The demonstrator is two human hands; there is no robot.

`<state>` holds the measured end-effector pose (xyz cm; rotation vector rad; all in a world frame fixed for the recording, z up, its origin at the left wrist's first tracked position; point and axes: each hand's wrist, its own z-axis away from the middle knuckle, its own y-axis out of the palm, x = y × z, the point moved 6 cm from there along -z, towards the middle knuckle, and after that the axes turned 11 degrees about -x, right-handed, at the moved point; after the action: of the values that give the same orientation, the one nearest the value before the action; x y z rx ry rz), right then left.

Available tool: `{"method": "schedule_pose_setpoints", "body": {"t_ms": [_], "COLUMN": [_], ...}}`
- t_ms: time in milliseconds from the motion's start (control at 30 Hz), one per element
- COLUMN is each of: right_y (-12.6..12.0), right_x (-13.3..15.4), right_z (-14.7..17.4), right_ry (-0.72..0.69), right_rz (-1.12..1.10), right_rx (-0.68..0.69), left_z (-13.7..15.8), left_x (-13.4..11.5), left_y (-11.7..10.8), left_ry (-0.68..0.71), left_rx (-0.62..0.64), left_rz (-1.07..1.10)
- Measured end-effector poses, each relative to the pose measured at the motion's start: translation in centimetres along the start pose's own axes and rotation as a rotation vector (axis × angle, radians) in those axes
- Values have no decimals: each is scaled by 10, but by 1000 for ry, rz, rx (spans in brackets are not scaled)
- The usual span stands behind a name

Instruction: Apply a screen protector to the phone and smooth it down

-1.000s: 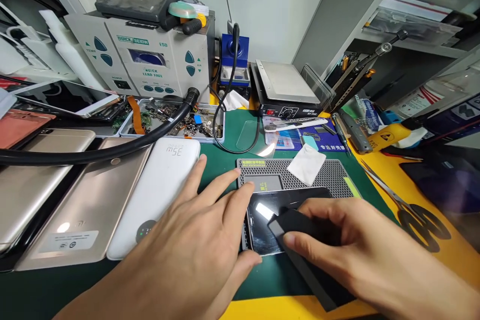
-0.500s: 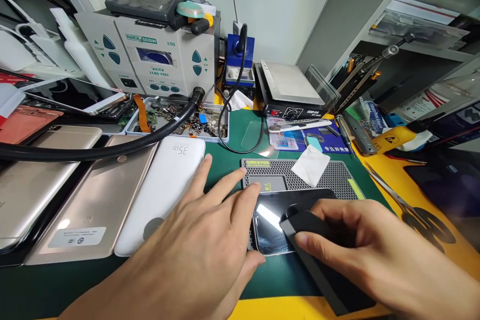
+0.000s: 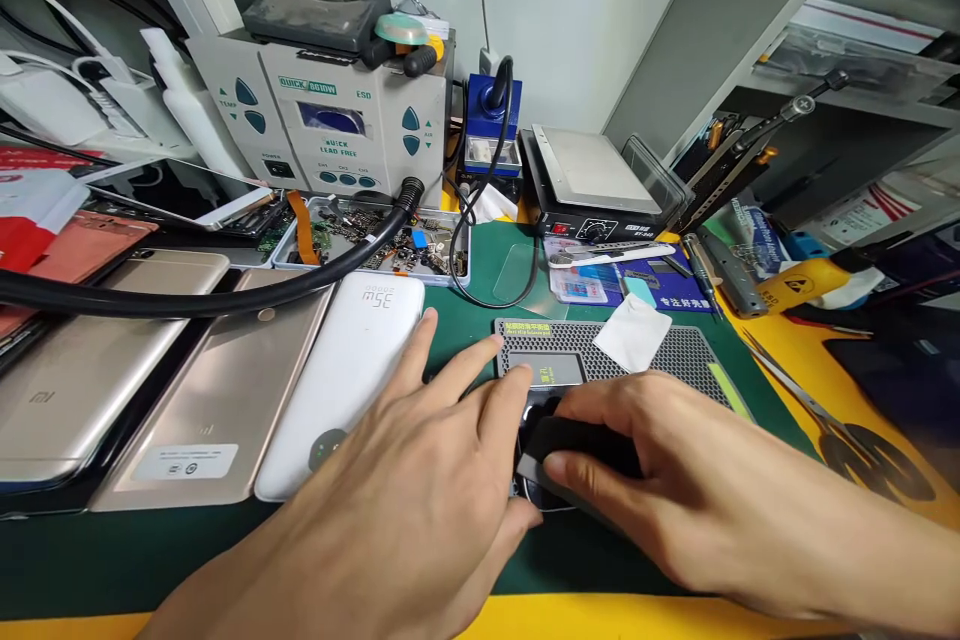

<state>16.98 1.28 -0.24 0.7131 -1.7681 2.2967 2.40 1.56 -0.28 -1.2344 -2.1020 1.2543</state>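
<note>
A phone with a black glossy screen [image 3: 531, 412] lies on a grey perforated anti-slip pad [image 3: 688, 360]; most of it is hidden behind my hands. My right hand [image 3: 675, 470] pinches a folded black cloth [image 3: 581, 442] between thumb and fingers, pressed against the screen near the phone's left end. Fingers spread, my left hand [image 3: 420, 490] rests at that same end, index fingertip and thumb beside the phone's edge. A white square wipe [image 3: 634, 334] sits on the pad behind my right hand.
Left of my hands lie a white power bank [image 3: 352, 350] and gold phone backs [image 3: 202, 380]. Scissors [image 3: 810, 410] lie at the right. Behind stand a hot-air station [image 3: 322, 135], a parts tray [image 3: 442, 275] and a heating plate [image 3: 600, 170]. A thick black hose [image 3: 247, 298] crosses the left side.
My right hand has slid the black cloth leftward along the screen, toward my left hand, covering more of the phone. My left hand keeps its place. The view has shifted slightly.
</note>
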Motion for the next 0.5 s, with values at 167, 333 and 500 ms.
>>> {"method": "schedule_pose_setpoints", "body": {"t_ms": [167,333,500], "right_y": [-1,-6,-3], "right_x": [-5,-9,0], "right_z": [2,7,9], "right_ry": [24,-6,-68], "right_rz": [8,104,66], "right_rx": [6,-70,-101], "left_z": [-1,1,2], "left_x": [0,-1,0], "left_y": [1,1,1], "left_ry": [-20,-11,8], "left_rx": [8,18,10], "left_rz": [11,13,6]}}
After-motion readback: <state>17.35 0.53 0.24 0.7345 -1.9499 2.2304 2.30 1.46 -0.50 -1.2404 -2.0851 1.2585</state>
